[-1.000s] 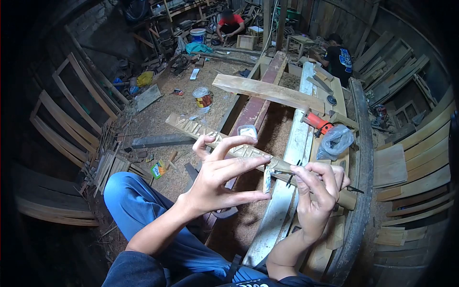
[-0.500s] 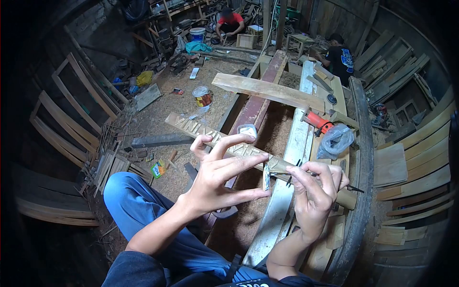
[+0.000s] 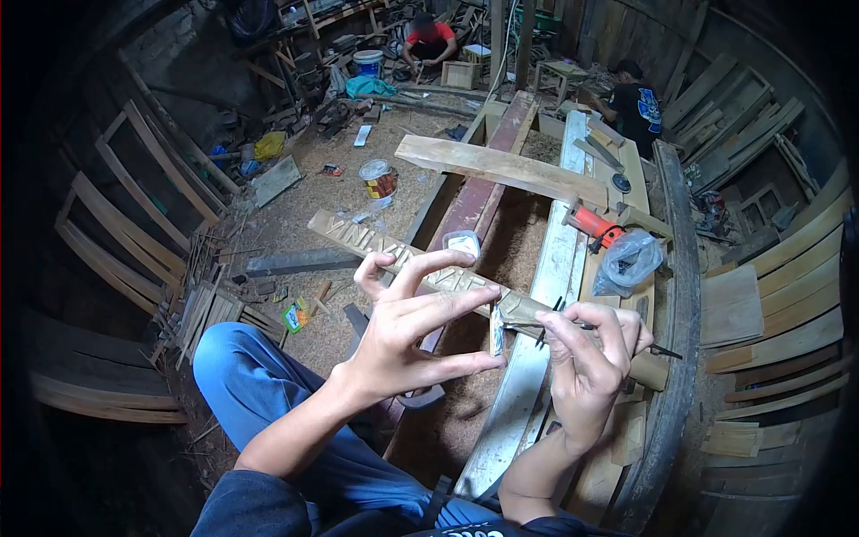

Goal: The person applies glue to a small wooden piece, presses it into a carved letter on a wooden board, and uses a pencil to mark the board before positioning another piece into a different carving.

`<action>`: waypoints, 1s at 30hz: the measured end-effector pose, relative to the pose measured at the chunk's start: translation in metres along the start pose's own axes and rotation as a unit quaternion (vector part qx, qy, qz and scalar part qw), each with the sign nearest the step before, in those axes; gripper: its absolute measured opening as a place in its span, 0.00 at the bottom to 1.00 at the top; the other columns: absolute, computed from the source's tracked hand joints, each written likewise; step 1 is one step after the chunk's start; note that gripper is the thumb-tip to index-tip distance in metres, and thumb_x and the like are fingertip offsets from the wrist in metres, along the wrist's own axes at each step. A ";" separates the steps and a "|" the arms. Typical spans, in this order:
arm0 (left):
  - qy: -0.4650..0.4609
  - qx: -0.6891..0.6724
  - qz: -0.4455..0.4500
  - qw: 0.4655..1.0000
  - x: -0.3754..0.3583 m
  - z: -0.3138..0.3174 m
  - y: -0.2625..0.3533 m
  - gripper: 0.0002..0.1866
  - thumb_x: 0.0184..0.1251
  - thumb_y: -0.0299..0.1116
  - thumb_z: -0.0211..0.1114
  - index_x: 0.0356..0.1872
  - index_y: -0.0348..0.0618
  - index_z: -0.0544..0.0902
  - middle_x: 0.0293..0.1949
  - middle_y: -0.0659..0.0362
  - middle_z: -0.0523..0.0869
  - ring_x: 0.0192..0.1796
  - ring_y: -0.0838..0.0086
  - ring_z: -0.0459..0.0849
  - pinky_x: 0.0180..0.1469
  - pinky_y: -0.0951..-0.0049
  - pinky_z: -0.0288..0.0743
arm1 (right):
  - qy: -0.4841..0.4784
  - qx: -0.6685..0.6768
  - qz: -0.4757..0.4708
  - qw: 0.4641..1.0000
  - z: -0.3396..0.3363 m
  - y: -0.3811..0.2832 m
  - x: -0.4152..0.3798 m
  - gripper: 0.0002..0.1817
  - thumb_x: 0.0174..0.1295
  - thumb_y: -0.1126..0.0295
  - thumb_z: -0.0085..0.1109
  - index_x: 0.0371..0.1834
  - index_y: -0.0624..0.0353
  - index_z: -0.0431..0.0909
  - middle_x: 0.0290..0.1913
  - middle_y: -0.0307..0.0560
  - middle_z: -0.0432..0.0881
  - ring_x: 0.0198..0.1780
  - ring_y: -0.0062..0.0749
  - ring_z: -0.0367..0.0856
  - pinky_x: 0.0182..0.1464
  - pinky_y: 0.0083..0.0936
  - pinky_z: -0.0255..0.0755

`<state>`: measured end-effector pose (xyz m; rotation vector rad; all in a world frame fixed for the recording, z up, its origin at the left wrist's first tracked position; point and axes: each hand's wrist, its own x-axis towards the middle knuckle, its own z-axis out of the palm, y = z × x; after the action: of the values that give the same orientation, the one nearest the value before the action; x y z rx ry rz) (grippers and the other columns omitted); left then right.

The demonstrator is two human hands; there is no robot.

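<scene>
Two bare hands meet above a carved wooden plank [image 3: 394, 255] lying across the workbench [image 3: 537, 295]. Left hand [image 3: 403, 336], fingers spread, pinches a small flat piece [image 3: 497, 333] upright between thumb and forefinger; right hand [image 3: 586, 358] closes on a thin dark tool [image 3: 573, 324] (its tip just beside the piece).

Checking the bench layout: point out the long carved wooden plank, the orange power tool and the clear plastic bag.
Long carved wooden plank [image 3: 358, 240], head view, lettered face.
Orange power tool [image 3: 595, 226], head view, body.
Clear plastic bag [image 3: 629, 261], head view, middle.
</scene>
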<state>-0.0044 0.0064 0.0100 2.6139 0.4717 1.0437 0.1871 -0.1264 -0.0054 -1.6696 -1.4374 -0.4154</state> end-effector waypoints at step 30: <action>-0.024 -0.110 0.020 0.993 0.003 -0.001 -0.008 0.44 0.40 0.56 0.89 0.62 0.47 0.88 0.52 0.62 0.94 0.69 0.64 0.80 0.67 0.59 0.55 | 0.005 0.060 0.001 0.998 0.005 0.007 -0.002 0.04 0.68 0.69 0.67 0.40 0.53 0.90 0.39 0.39 0.82 0.45 0.36 0.73 0.57 0.35 0.58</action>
<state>-0.0052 0.0153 0.0094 2.4547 0.2768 0.9822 0.1915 -0.1239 -0.0125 -1.5704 -1.4259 -0.3302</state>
